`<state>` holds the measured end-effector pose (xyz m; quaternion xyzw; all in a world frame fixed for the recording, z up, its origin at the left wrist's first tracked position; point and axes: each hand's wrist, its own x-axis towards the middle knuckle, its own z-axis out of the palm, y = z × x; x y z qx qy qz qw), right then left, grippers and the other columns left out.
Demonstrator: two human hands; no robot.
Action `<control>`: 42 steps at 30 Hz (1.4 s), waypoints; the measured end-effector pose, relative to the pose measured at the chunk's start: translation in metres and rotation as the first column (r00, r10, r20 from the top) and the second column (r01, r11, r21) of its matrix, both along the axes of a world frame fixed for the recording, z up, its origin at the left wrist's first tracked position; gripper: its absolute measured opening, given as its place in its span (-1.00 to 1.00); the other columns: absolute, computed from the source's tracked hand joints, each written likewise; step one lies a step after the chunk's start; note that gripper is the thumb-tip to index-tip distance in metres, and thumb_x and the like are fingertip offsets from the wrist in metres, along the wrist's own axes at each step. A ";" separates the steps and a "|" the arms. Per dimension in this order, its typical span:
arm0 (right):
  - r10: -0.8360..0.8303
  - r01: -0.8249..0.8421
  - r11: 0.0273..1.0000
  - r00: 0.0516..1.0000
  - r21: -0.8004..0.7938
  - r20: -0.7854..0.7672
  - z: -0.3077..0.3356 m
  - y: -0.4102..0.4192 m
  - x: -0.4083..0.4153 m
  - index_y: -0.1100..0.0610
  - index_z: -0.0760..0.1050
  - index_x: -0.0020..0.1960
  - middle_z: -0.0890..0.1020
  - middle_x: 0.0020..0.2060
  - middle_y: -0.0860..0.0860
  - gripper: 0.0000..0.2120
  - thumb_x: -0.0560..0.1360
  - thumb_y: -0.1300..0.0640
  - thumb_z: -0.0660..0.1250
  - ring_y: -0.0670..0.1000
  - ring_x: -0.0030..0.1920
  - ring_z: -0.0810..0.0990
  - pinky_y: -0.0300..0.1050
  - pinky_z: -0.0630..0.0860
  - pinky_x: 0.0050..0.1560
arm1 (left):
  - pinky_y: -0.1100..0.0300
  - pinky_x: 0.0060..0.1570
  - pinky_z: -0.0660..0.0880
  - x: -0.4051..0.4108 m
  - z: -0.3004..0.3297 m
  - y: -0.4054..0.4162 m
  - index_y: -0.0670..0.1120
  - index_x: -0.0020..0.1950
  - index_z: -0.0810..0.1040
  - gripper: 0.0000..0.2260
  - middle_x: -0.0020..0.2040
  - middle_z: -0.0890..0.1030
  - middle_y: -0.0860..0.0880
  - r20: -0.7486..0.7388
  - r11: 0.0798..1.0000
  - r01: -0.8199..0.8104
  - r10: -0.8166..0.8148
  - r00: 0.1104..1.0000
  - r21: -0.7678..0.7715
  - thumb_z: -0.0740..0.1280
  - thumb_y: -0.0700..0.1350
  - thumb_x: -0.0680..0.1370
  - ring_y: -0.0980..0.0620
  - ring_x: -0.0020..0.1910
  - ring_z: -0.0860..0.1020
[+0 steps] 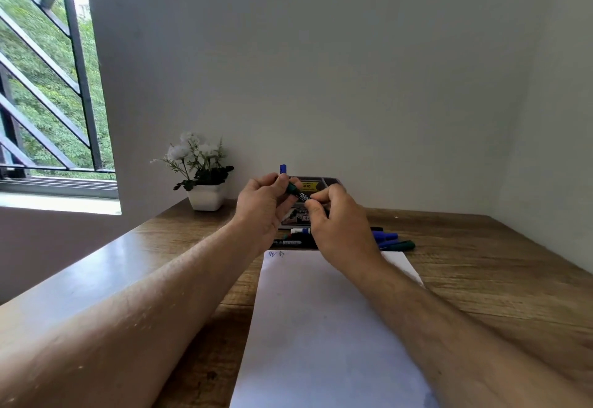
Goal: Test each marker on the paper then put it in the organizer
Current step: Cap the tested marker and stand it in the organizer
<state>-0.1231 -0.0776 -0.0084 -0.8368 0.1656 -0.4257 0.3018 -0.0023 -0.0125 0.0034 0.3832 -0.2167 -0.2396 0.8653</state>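
A wood-grain brown worktop (481,266) stands against a plain pale wall, with a barred window at the left. One long white sheet of paper (321,327) lies on it and runs from the near edge toward the middle; two small blue scribbles (276,254) sit at its far left corner. One dark plastic organizer tray (324,183) with a yellow label rests near the far edge, mostly hidden behind the hands. One white square pot of white artificial flowers (205,195) stands at the far left corner of the worktop.

Both hands are raised together above the far end of the paper. The left hand (266,208) has its fingers curled round the green cap end of one black-barrelled marker with white lettering (300,194), and the right hand (340,221) pinches the barrel between thumb and fingertips. One blue marker end (283,169) sticks up just behind the left hand; I cannot tell what holds it.

Loose markers lie between the tray and the paper: about three by the right wrist, blue (386,236) and green (402,245), and at least two under the hands (290,242), partly hidden.
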 end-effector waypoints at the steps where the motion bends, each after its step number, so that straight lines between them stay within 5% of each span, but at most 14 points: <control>1: 0.010 -0.010 1.000 1.000 0.025 -0.017 0.001 -0.001 0.000 0.05 0.43 0.07 0.55 -0.20 -0.10 -0.92 0.64 0.05 0.22 -0.16 -0.29 0.53 -0.38 0.37 -0.39 | 0.18 -0.24 0.65 -0.002 0.001 0.001 -0.24 0.31 0.39 -0.71 -0.03 0.66 -0.22 0.015 1.000 0.015 -0.015 1.000 0.010 0.32 -0.26 0.60 -0.07 -0.07 0.68; 6: 0.029 -0.030 1.000 0.976 -0.005 -0.215 -0.002 -0.003 0.000 -0.03 0.43 0.09 0.61 -0.08 -0.10 -0.93 0.61 0.03 0.27 -0.07 -0.14 0.64 -0.13 0.60 -0.14 | 0.23 -0.42 0.55 -0.015 0.000 -0.002 -0.04 0.20 0.36 -0.73 0.04 0.65 -0.19 0.138 0.982 -0.013 -0.013 0.990 0.190 0.24 -0.35 0.61 0.02 -0.24 0.69; 11: -0.137 0.095 0.982 0.953 -0.163 -0.271 0.008 -0.008 -0.008 0.00 0.57 0.01 0.64 -0.16 -0.06 -0.87 0.61 0.03 0.24 -0.12 -0.20 0.59 -0.20 0.54 -0.19 | 0.01 -0.20 0.64 -0.009 -0.002 0.003 -0.04 0.30 0.32 -0.60 0.06 0.66 -0.20 0.261 0.974 -0.094 0.038 0.965 0.206 0.32 -0.36 0.56 -0.07 -0.11 0.71; 14: -0.192 0.168 0.979 0.947 -0.113 -0.256 0.013 -0.008 -0.014 0.07 0.60 0.05 0.65 -0.08 -0.01 -0.85 0.57 0.13 0.26 -0.05 -0.13 0.57 -0.13 0.57 -0.06 | -0.06 -0.18 0.66 -0.010 0.011 0.001 0.05 0.22 0.34 -0.56 0.02 0.67 -0.16 0.531 0.936 -0.296 0.155 0.833 0.191 0.41 -0.34 0.50 -0.05 -0.09 0.71; 18: -0.207 0.204 0.978 0.919 -0.047 -0.335 0.014 -0.006 -0.014 0.11 0.55 0.03 0.62 -0.09 0.03 -0.89 0.55 0.17 0.27 0.01 -0.11 0.56 -0.07 0.56 -0.07 | 0.00 -0.20 0.67 -0.012 0.040 -0.016 0.13 0.17 0.33 -0.52 -0.05 0.65 -0.09 0.659 0.885 -0.462 0.316 0.683 0.055 0.46 -0.29 0.47 0.00 -0.18 0.70; 24: -0.207 0.214 0.976 0.897 -0.025 -0.390 0.010 -0.008 -0.006 0.07 0.50 -0.03 0.54 -0.22 -0.02 -0.95 0.53 0.18 0.27 -0.11 -0.29 0.45 -0.22 0.31 -0.40 | 0.01 -0.17 0.67 -0.002 0.068 -0.063 0.08 0.20 0.32 -0.54 -0.11 0.60 -0.04 0.745 0.826 -0.554 0.431 0.510 -0.099 0.46 -0.28 0.48 0.06 -0.25 0.66; 27: -0.221 0.222 0.974 0.892 -0.043 -0.394 0.010 -0.008 -0.003 0.06 0.47 -0.12 0.51 -0.31 -0.02 -0.94 0.52 0.17 0.29 -0.06 -0.31 0.49 -0.19 0.40 -0.32 | -0.04 -0.14 0.65 0.008 0.066 -0.085 0.12 0.17 0.31 -0.53 -0.12 0.59 -0.02 0.764 0.799 -0.598 0.421 0.489 -0.058 0.46 -0.26 0.47 0.01 -0.24 0.65; 31: -0.235 0.230 0.971 0.889 -0.062 -0.392 0.012 -0.008 -0.004 0.08 0.52 0.02 0.59 -0.18 0.01 -0.89 0.49 0.14 0.35 0.01 -0.19 0.57 -0.12 0.50 -0.20 | 0.07 -0.25 0.60 0.017 0.055 -0.106 0.05 0.21 0.34 -0.54 -0.17 0.57 -0.01 0.845 0.763 -0.644 0.310 0.434 0.051 0.46 -0.26 0.46 -0.04 -0.23 0.61; 36: -0.259 0.262 0.964 0.864 -0.055 -0.432 0.012 -0.011 -0.002 0.09 0.56 0.09 0.60 -0.14 0.03 -0.79 0.47 0.08 0.38 0.04 -0.16 0.59 -0.09 0.57 -0.10 | 0.00 -0.30 0.64 0.029 0.044 -0.125 0.04 0.14 0.37 -0.56 -0.19 0.63 -0.07 0.862 0.691 -0.681 0.170 0.478 0.241 0.51 -0.26 0.43 -0.05 -0.28 0.63; 42: -0.294 0.310 0.949 0.789 -0.063 -0.540 0.014 -0.014 0.001 0.11 0.53 0.16 0.56 -0.06 0.07 -0.73 0.49 0.07 0.40 0.04 -0.11 0.55 -0.05 0.56 -0.04 | 0.18 -0.28 0.57 0.035 0.042 -0.133 -0.06 0.18 0.53 -0.64 -0.10 0.68 -0.08 0.859 0.647 -0.675 0.060 0.508 0.354 0.54 -0.21 0.43 -0.01 -0.19 0.66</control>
